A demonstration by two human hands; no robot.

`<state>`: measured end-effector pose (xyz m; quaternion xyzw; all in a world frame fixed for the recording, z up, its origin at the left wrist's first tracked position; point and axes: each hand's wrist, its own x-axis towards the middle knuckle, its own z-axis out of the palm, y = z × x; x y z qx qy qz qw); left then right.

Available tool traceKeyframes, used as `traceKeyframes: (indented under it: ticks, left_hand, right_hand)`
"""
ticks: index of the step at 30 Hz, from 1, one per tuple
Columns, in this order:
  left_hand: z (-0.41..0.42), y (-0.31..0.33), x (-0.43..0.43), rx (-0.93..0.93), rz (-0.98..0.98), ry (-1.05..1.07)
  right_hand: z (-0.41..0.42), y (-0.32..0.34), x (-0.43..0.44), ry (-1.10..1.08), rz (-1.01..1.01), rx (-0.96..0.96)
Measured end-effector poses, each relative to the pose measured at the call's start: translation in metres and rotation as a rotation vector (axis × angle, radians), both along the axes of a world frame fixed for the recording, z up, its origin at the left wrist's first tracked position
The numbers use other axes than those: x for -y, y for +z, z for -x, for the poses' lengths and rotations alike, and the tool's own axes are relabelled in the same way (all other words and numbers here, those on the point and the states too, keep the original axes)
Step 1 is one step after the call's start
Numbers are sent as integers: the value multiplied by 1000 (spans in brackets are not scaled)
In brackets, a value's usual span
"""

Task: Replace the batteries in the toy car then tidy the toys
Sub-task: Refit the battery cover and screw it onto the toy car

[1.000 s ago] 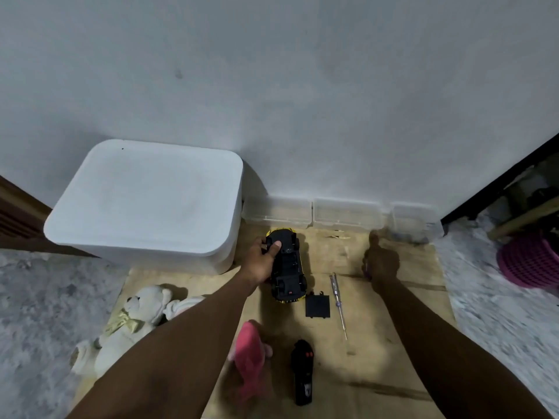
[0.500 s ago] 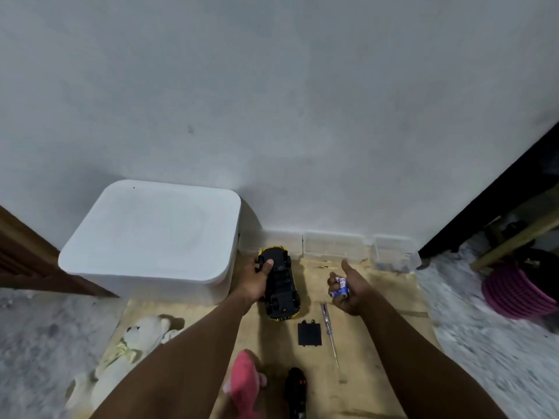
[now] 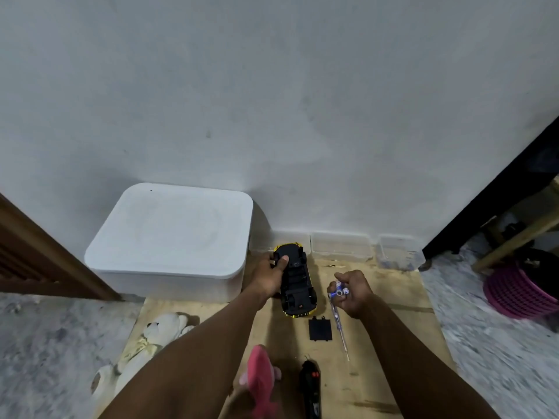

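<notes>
Wooden door (image 3: 36,258): seen at the far left edge, well apart from both hands.

White lidded box (image 3: 169,237): set against the wall, just left of the left hand.

White teddy bear (image 3: 157,331): laid on the left edge of the wooden board (image 3: 393,343), below and left of the left hand, partly hidden by the left forearm.

Left hand (image 3: 269,278): curled round the side of the toy car, with the thumb pressed on its underside.

Toy car (image 3: 298,285): yellow, turned belly-up on the board, its black underside shown; gripped by the left hand and placed between the two hands.

Pink soft toy (image 3: 261,379): laid on the board between the forearms, near the bottom edge.

Black remote control (image 3: 310,388): placed just right of the pink soft toy, well below both hands.

Black battery cover (image 3: 320,329): laid flat on the board, just below the car and left of the right wrist.

Screwdriver (image 3: 340,328): laid on the board directly beneath the right hand, beside the cover.

Right hand (image 3: 352,293): fingers curled round small blue-and-white batteries (image 3: 339,292), held above the board just right of the car.

Two clear containers (image 3: 340,246) (image 3: 396,251): lined along the wall, beyond the right hand.

Pink basket (image 3: 514,294): seen on the floor, well right of the right hand.
</notes>
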<state>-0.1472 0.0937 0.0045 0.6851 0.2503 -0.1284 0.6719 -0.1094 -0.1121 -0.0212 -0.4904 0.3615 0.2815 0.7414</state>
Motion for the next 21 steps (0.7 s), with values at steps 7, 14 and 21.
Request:
traceKeyframes:
  ticks: [7,14,21]
  left_hand:
    - [-3,7,-3,-12,-11,-26]
    - [-9,3,4,-41,-6,-117]
    - [-15,-1,3,-58,21,-104]
  right_hand:
    - [-2,17,-14,40,-114,78]
    - [-13,31,-20,57,58,203]
    - [-15,51,-22,30,8,243]
